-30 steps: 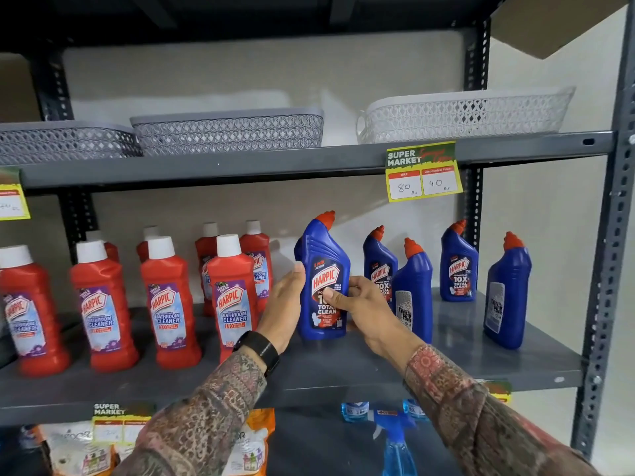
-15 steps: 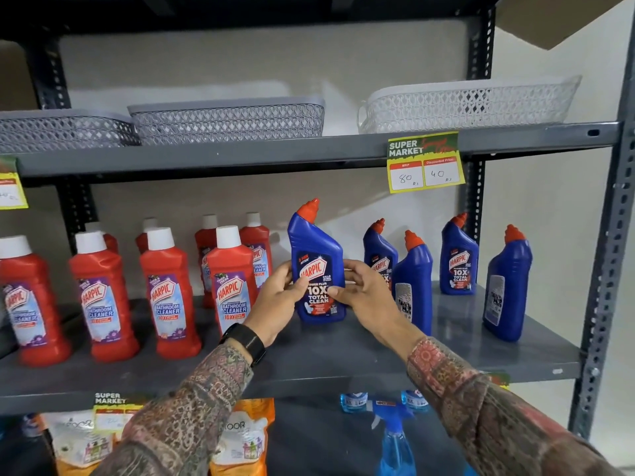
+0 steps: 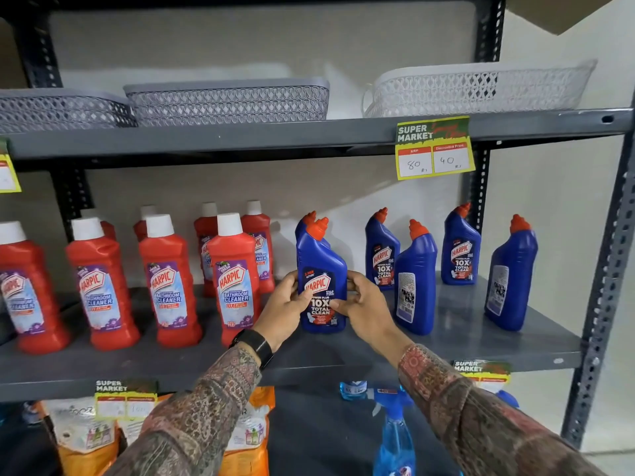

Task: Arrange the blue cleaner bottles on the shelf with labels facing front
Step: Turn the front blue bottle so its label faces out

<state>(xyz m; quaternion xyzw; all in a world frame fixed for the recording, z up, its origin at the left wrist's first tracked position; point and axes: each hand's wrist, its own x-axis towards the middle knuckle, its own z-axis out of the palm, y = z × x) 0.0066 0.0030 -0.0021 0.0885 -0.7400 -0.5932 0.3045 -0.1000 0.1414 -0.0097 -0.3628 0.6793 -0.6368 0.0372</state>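
I have both hands closed around one blue cleaner bottle (image 3: 321, 269), left hand (image 3: 287, 305) and right hand (image 3: 364, 309) gripping its sides, label facing me. It stands upright on the middle shelf (image 3: 481, 341), just right of the red cleaner bottles (image 3: 233, 280), another blue bottle (image 3: 307, 219) directly behind it

Blue bottle (image 3: 321, 266) with orange-red cap (image 3: 318, 227); paisley-patterned sleeves (image 3: 220, 400).
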